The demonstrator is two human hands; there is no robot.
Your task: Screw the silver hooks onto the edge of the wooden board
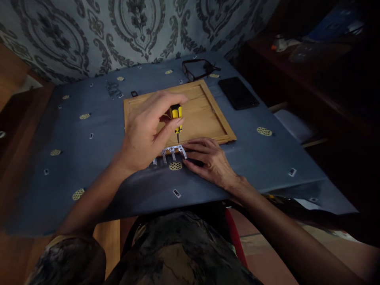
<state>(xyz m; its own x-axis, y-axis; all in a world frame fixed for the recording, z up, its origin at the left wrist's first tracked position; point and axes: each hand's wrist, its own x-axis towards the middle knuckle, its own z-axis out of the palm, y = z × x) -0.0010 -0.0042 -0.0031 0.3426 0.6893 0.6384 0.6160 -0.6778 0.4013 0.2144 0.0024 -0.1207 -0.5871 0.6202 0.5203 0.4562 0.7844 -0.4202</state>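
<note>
My left hand (142, 130) is closed around the yellow and black handle of a small screwdriver (176, 113). The screwdriver stands nearly upright, its tip just above or on a silver metal hook rail (173, 149); I cannot tell if it touches a screw. This rail lies along the near edge of a shallow wooden frame with a board back (204, 114), its several hooks pointing toward me. My right hand (209, 160) lies flat with fingers stretched, fingertips at the rail's right end and the frame's near edge. Part of the rail's left end is hidden behind my left hand.
A blue patterned cloth covers the table (97, 158). Behind the frame lie eyeglasses (194, 71), a small dark tag-like piece (134, 94) and a clear plastic bag (113, 89). A black phone (238, 93) lies right of the frame. Patterned wallpaper (136, 31) rises behind.
</note>
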